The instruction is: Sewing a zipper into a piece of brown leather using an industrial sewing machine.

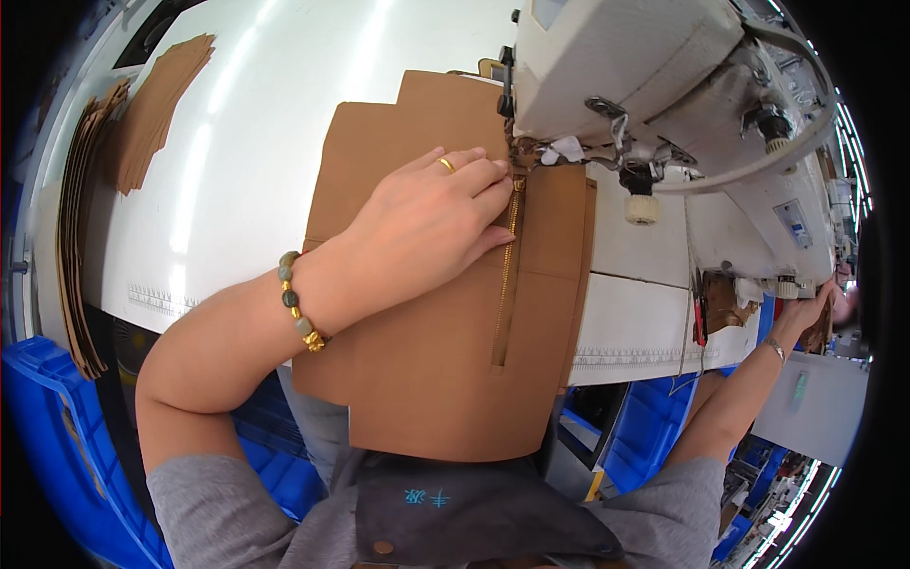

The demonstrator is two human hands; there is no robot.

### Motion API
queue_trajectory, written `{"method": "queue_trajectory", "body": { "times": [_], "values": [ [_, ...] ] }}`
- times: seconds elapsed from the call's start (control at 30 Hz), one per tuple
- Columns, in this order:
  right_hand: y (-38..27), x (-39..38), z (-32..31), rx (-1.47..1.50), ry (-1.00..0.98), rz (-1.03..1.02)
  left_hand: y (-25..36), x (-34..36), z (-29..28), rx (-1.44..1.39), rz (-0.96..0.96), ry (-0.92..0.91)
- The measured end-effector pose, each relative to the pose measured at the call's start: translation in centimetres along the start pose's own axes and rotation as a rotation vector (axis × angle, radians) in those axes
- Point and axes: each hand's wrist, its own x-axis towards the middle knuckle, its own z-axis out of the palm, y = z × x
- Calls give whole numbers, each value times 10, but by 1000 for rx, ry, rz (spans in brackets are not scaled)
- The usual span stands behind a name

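Brown panel (427,379) lies under the sewing machine (626,76), zipper (506,270) lengthwise. Left hand (417,213) rests palm-down on it, thumb apart from fingers, nothing pinched. Right hand (808,309) at machine's right end; can't tell its grip. I'd want even pressure, zipper straight, fingertips clear of the stitching area.
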Motion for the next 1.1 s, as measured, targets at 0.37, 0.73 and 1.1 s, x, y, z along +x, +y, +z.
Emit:
{"method": "queue_trajectory", "body": {
  "times": [0.37, 0.73, 1.1],
  "values": [
    [9, -63, 26, -180, 188, -122, 9, 1, -5, 45, -32, -36],
    [-38, -335, 274, -994, -1134, -877, 11, 6, -11, 124, -22, -80],
    [-3, -370, 343, -779, -1171, -524, 12, 6, -12, 130, -39, -89]
  ]
}}
